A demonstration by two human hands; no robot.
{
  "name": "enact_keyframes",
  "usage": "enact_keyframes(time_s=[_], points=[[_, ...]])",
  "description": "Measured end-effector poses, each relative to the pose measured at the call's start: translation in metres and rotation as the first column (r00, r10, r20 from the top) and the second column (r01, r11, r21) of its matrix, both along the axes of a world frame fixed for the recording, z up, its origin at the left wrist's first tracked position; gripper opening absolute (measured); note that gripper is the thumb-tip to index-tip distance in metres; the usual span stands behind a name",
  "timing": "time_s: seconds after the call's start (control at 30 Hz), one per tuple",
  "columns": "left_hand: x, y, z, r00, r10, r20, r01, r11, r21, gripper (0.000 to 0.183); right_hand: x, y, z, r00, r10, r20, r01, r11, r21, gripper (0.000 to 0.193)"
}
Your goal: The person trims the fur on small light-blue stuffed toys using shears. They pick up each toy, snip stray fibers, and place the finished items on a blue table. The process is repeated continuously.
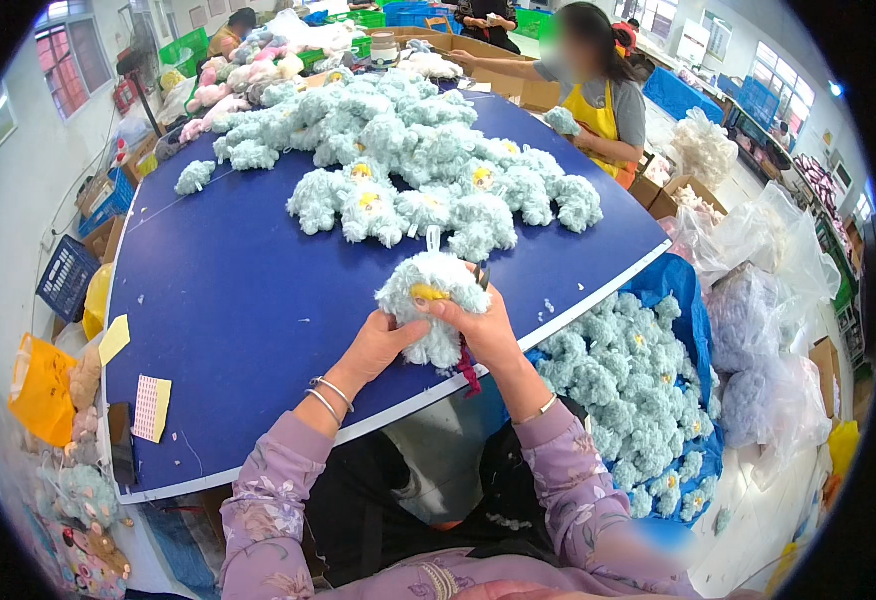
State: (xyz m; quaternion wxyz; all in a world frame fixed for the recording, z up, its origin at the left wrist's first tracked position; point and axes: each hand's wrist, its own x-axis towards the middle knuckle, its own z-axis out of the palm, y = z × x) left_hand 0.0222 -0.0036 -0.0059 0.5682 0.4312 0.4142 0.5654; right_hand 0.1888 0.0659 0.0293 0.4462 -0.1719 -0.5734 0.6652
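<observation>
A fluffy pale blue plush toy [418, 275] with a yellow patch and a white loop on top is held between my two hands over the table's near edge. My left hand [380, 345] grips its lower left side, thumb pressed into the fur. My right hand [480, 318] closes on its right side, with the thumb by the yellow patch. A dark pointed tool tip shows by my right fingers; I cannot tell its kind. Below that hand hangs a dark red strip [470, 370]. Similar plush toys [378, 130] lie heaped farther up the blue table [218, 330].
At right, a blue-lined container [693, 300] holds many more plush toys, beside clear plastic bags [748, 320]. A sticker sheet [151, 408] and a dark flat object [121, 445] lie at the table's left edge. Across the table, a person in a yellow apron [593, 110] handles a plush toy.
</observation>
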Motion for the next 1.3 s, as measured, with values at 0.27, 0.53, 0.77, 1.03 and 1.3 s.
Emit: enact_keyframes(time_s=[0.27, 0.53, 0.77, 1.03, 1.3], points=[[-0.004, -0.005, 0.000, 0.978, 0.049, -0.205, -0.020, 0.990, 0.142, 0.041, 0.002, -0.001, 0.007, 0.972, 0.033, 0.232, -0.022, 0.998, -0.053, 0.039], [-0.002, -0.006, 0.006, 0.977, -0.022, -0.214, 0.040, 0.996, 0.077, 0.039, 0.008, -0.001, 0.007, 0.961, 0.132, 0.241, -0.091, 0.980, -0.176, 0.037], [0.004, -0.006, 0.010, 0.936, -0.020, -0.352, 0.079, 0.985, 0.154, 0.040, -0.001, -0.001, -0.007, 0.995, 0.054, 0.089, -0.058, 0.997, 0.044, 0.047], [-0.001, -0.011, 0.006, 0.927, -0.049, -0.372, 0.053, 0.999, 0.000, 0.037, 0.003, 0.004, 0.001, 0.967, 0.114, 0.229, -0.116, 0.993, -0.005, 0.046], [0.008, -0.010, 0.031, 0.894, -0.117, -0.432, 0.061, 0.988, -0.143, 0.035, 0.023, 0.018, 0.013, 0.987, 0.043, 0.158, -0.045, 0.999, 0.005, 0.056]])
